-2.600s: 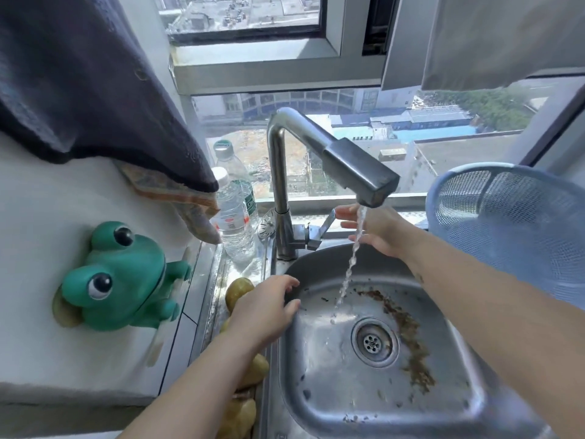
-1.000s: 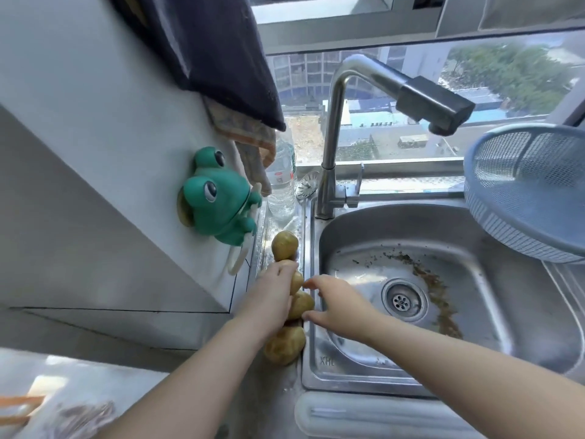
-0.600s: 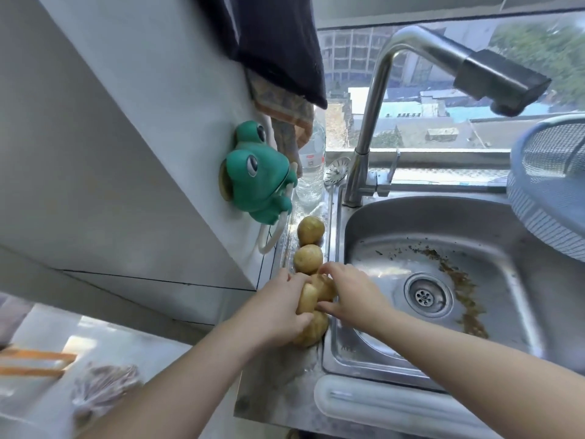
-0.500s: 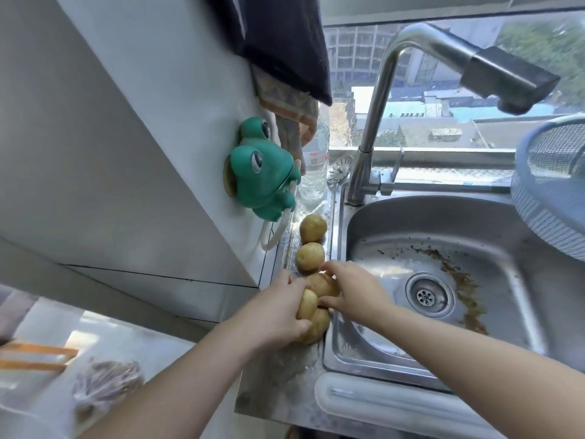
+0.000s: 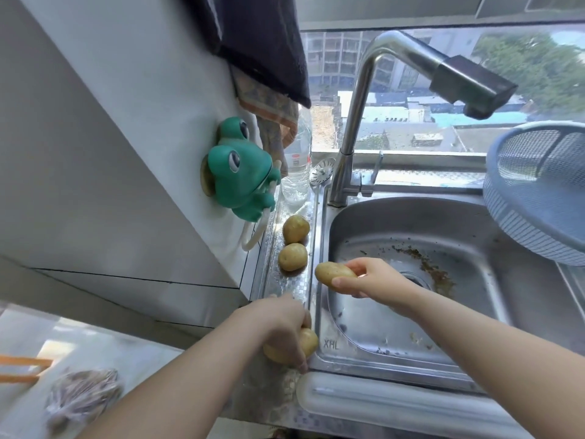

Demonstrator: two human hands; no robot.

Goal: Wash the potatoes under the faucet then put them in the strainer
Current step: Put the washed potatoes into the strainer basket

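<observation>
The right hand [image 5: 368, 278] is pinching one potato [image 5: 333, 273] in its grip, fingers curled round it, over the near-left part of the sink [image 5: 468, 312]. The left hand [image 5: 278, 324] is closing its grip on a second potato [image 5: 307, 343] at the table edge. Beyond that hand two loose potatoes [image 5: 292, 256] are lying — the strainer [image 5: 538, 191] and faucet [image 5: 468, 83] are sitting far right of both grips.

The letters "XHL" are showing stamped on the sink [image 5: 330, 345] rim's front-left corner; the bottle [image 5: 296, 166] label is staying unreadable.
</observation>
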